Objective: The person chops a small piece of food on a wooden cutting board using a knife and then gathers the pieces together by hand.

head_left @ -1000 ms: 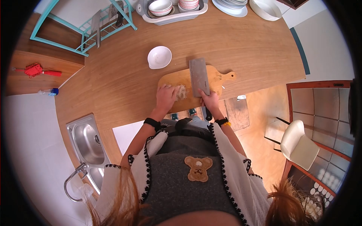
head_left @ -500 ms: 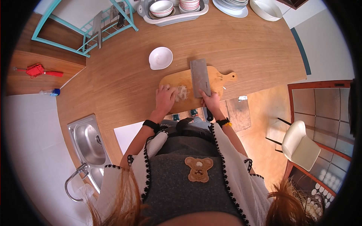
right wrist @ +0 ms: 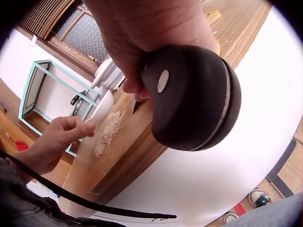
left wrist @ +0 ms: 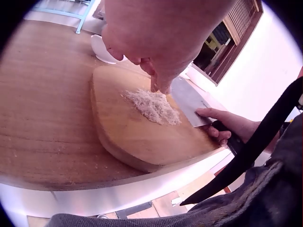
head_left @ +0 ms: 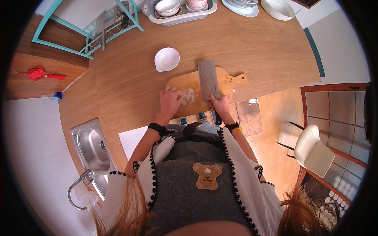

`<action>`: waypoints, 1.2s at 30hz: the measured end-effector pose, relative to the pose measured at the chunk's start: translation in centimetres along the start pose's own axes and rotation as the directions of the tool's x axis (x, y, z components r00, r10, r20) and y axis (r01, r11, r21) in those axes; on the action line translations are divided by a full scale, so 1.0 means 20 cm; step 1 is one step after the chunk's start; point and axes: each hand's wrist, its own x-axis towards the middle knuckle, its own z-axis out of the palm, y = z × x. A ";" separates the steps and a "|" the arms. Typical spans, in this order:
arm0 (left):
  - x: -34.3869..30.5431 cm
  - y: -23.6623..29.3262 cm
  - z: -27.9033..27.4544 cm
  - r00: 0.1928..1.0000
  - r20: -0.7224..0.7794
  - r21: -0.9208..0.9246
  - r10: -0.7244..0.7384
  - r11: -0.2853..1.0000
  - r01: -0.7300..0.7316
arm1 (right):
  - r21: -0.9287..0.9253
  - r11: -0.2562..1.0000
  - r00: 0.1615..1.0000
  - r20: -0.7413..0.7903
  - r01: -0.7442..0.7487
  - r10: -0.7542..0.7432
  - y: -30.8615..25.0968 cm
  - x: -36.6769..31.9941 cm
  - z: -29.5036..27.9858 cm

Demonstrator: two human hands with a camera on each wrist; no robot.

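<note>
A wooden cutting board [head_left: 185, 80] with a handle lies along the counter's front edge. On it is a pile of pale, finely chopped bits [left wrist: 154, 106]. My right hand [head_left: 220, 104] grips the black handle [right wrist: 189, 94] of a cleaver [head_left: 208, 78], whose broad blade lies over the board, right of the pile. At the pile's left side is my left hand [head_left: 170, 101], its fingers loosely bent and the fingertips right by the bits. In the right wrist view its thumb [right wrist: 84, 130] extends toward the pile. A white bowl [head_left: 167, 59] stands behind the board.
At the back are a dish tub [head_left: 185, 19] with stacked bowls, a stack of plates [head_left: 242, 8] and a white round dish [head_left: 277, 10]. A turquoise rack [head_left: 88, 53] stands back left, a steel sink [head_left: 92, 145] front left. A cream chair [head_left: 315, 151] is at right.
My left hand has drawn slightly left, showing more of the chopped pile. My right hand and the cleaver have stayed in nearly the same place.
</note>
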 end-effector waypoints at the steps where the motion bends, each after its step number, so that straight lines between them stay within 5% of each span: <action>1: 0.00 0.00 0.00 1.000 0.000 -0.004 -0.005 1.000 0.005 | 0.009 1.000 1.000 -0.001 0.003 -0.003 0.00 0.00 0.00; 6: -0.01 0.01 -0.05 0.998 0.069 0.043 -0.005 0.999 0.002 | -0.007 1.000 1.000 -0.002 -0.001 0.001 -0.01 -0.01 0.00; 8: -0.04 0.02 -0.04 0.989 0.070 0.294 0.131 0.945 -0.146 | 0.007 1.000 1.000 -0.002 -0.001 0.001 -0.02 -0.01 0.00; 18: -0.03 -0.04 0.10 0.956 0.041 0.371 0.292 0.883 -0.286 | -0.007 1.000 1.000 -0.015 0.006 -0.006 0.01 0.00 0.01; 24: 0.01 -0.01 0.08 0.986 -0.082 0.179 0.144 0.976 -0.127 | -0.024 1.000 1.000 -0.008 -0.008 0.008 0.01 0.00 0.00; 26: 0.01 0.01 0.03 0.999 -0.035 -0.024 0.005 1.000 -0.006 | -0.021 1.000 1.000 -0.004 -0.009 0.009 0.01 0.01 0.00; 29: 0.02 0.04 -0.02 0.999 0.043 -0.059 -0.034 0.998 0.036 | -0.001 0.999 0.999 0.018 0.039 -0.039 0.01 0.02 -0.03; 31: 0.02 0.04 -0.01 1.000 0.025 -0.052 -0.011 0.999 0.012 | -0.004 0.995 0.968 0.231 -0.102 0.100 -0.04 0.07 -0.10; 36: 0.00 0.01 0.00 0.999 0.027 -0.056 -0.039 0.998 0.041 | -0.053 0.996 0.992 0.096 -0.075 0.080 -0.03 0.04 -0.02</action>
